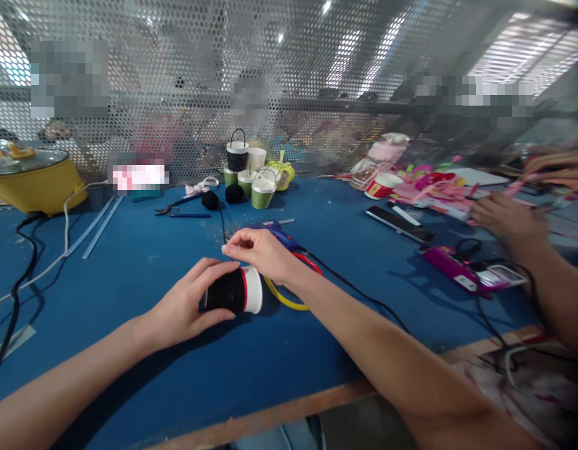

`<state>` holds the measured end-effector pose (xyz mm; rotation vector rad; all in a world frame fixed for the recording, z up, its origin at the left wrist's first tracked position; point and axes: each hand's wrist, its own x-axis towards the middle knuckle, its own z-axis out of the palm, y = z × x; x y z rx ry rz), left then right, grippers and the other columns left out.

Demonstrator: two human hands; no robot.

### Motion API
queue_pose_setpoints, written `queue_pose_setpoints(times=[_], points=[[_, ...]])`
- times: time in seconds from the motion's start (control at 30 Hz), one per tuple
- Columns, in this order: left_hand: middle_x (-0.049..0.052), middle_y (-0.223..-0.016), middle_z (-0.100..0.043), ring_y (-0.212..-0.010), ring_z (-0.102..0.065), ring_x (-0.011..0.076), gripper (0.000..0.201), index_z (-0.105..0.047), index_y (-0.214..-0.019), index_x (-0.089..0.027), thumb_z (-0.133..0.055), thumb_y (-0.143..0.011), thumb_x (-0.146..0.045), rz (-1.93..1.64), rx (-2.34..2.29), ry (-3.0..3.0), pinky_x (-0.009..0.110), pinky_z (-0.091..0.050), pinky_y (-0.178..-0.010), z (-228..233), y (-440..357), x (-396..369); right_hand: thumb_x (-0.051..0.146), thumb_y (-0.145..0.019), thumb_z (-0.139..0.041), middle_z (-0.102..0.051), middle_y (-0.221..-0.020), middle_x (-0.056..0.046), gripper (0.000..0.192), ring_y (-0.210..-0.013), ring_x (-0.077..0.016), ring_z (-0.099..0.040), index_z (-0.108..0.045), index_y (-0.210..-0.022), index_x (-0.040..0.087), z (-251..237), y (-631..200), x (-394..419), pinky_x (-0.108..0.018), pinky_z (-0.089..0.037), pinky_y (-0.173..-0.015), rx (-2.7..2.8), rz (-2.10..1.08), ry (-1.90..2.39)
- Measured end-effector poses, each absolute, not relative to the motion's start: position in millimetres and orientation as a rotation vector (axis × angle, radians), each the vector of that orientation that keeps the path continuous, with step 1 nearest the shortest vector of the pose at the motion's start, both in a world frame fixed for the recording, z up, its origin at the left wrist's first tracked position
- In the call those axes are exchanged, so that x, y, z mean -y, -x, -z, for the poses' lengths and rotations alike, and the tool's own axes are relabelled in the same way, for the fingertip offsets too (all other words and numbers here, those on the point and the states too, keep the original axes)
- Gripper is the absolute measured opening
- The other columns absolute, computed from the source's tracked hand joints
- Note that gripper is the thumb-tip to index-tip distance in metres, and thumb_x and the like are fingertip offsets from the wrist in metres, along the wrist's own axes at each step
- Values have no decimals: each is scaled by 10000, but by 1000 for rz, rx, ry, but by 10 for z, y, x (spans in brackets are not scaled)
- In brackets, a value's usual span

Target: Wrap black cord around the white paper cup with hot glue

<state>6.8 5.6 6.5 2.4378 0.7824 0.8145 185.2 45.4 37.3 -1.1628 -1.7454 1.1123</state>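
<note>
My left hand (pixel 183 306) is wrapped around a paper cup (pixel 227 292) lying on its side, its white rim facing right. Black yarn covers most of the cup, with a red band beside the rim. Just above the cup, my right hand (pixel 258 250) pinches the black yarn (pixel 224 228) at its fingertips. That strand runs back to one of two black yarn balls (pixel 210 200). Behind my right hand lies a blue glue gun (pixel 282 235), partly hidden. A yellow ring (pixel 289 304) and a red ring (pixel 312 262) show under my right forearm.
Several small cups (pixel 263 189) stand at the back, near pliers (pixel 167 210). A yellow pot (pixel 38 181) and cables are at left. To the right lie a phone (pixel 398 224), a purple device (pixel 457 269) and pink strips; another person's hands (pixel 508 219) work there.
</note>
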Motion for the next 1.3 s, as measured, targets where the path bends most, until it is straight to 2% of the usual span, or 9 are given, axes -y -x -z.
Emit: queue_pose_setpoints(times=[0.2, 0.37, 0.47, 0.63, 0.8, 0.9, 1.07, 1.2, 1.3], points=[[116, -1181, -454, -1084, -484, 250, 508, -370, -1252, -216, -574, -800, -325, -743, -820, -2495, 396, -458, -899, -90, -75, -42, 324, -689, -626, -560, -636, 22, 176, -586, -82, -488, -592, -662, 153, -330, -1839, -471, -233, -396, -592, 1786, -1180, 1133], [120, -1162, -464, -1058, -503, 245, 479, -386, -1214, -208, -580, -794, -333, -734, -875, -2471, 383, -468, -878, -114, -72, -51, 361, -807, -493, -496, -544, 32, 251, -433, -55, -390, -589, -715, 148, -502, -2023, -626, -217, -323, -437, 1765, -957, 1323], [117, -1143, -478, -1046, -510, 249, 476, -396, -1195, -206, -595, -781, -332, -755, -911, -2450, 397, -458, -887, -118, -58, -78, 294, -844, -419, -557, -617, -12, 240, -462, -69, -454, -567, -719, 152, -641, -2267, -780, -225, -352, -449, 1729, -728, 1457], [105, -1146, -481, -1048, -512, 245, 484, -401, -1186, -210, -616, -764, -307, -775, -959, -2424, 418, -443, -906, -111, -33, -118, 170, -673, -583, -571, -574, -26, 116, -557, -146, -527, -549, -564, 190, -537, -2612, -955, -283, -378, -544, 1996, -331, 1814], [98, -1139, -491, -1049, -514, 247, 469, -406, -1176, -220, -613, -761, -291, -825, -982, -2414, 434, -441, -903, -116, -26, -131, 113, -556, -638, -539, -520, -26, 178, -595, -183, -553, -501, -486, 201, -230, -2634, -985, -286, -383, -543, 2017, -358, 1920], [100, -1137, -494, -1057, -509, 252, 466, -414, -1166, -214, -620, -753, -283, -836, -999, -2417, 436, -438, -908, -121, -21, -144, 115, -602, -594, -605, -663, -63, 99, -687, -209, -588, -568, -676, 175, -208, -2616, -956, -293, -412, -576, 1946, -345, 1942], [104, -1128, -504, -1048, -515, 251, 468, -425, -1158, -205, -629, -744, -283, -865, -1017, -2410, 416, -445, -903, -107, 1, -182, 195, -677, -581, -627, -961, -94, 292, -802, -184, -602, -532, -962, 149, -479, -2663, -722, -267, -456, -626, 1865, -481, 1726], [103, -1140, -500, -1062, -503, 255, 481, -425, -1167, -209, -631, -740, -287, -867, -1036, -2421, 416, -436, -913, -104, 30, -212, 331, -716, -585, -606, -615, -21, 191, -549, -140, -565, -547, -780, 156, -707, -2616, -440, -269, -446, -532, 1881, -810, 1588], [104, -1141, -498, -1059, -505, 252, 473, -425, -1158, -205, -630, -739, -280, -863, -1043, -2428, 414, -441, -906, -115, 47, -233, 329, -716, -584, -563, -533, 13, 186, -466, -115, -534, -568, -789, 159, -776, -2508, -265, -246, -432, -468, 1899, -917, 1507]])
